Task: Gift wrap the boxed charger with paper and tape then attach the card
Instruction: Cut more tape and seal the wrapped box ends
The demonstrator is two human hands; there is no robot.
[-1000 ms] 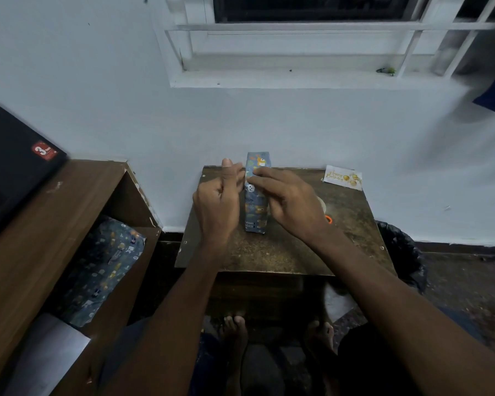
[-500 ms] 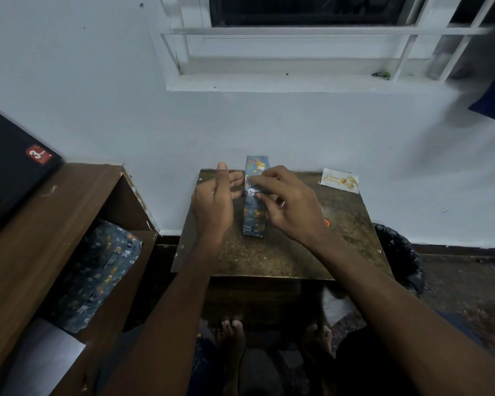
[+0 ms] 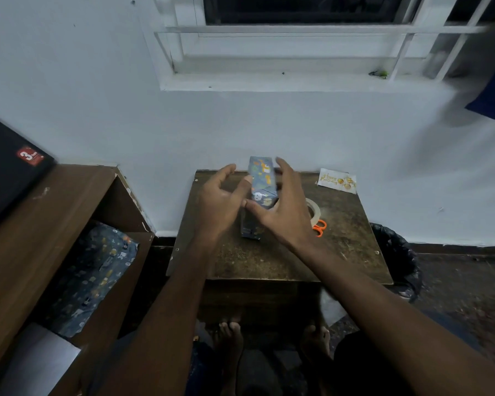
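The wrapped box [image 3: 259, 195] lies near the middle of the small brown surface [image 3: 352, 252], a little toward its far edge. It lies on a long face, its long axis running from the near edge to the far edge; the far end reaches almost to the wall and the near end points back at the person.

The left hand [image 3: 217, 204] sits just beside the box's left side with fingers spread and lightly curved — its grip is loose, with at most a fingertip touching the paper. The right hand [image 3: 283, 212] arches over the right side, its thumb lying across the top of the box and its fingers spread beyond it. It steadies the box; it is not a firm pinch.

The main risk, as I judge it, is that the paper springs open. With neither grip pressing a seam down, any fold not yet taped could lift, and the narrow box could roll onto another face if nudged sideways. The tape roll [image 3: 313, 211] and the orange-handled scissors [image 3: 319, 227] lie just right of the right hand, so a reach for either frees one side of the box. The card [image 3: 337, 180] rests at the far right corner, partly over the edge — a careless sweep could knock it off.
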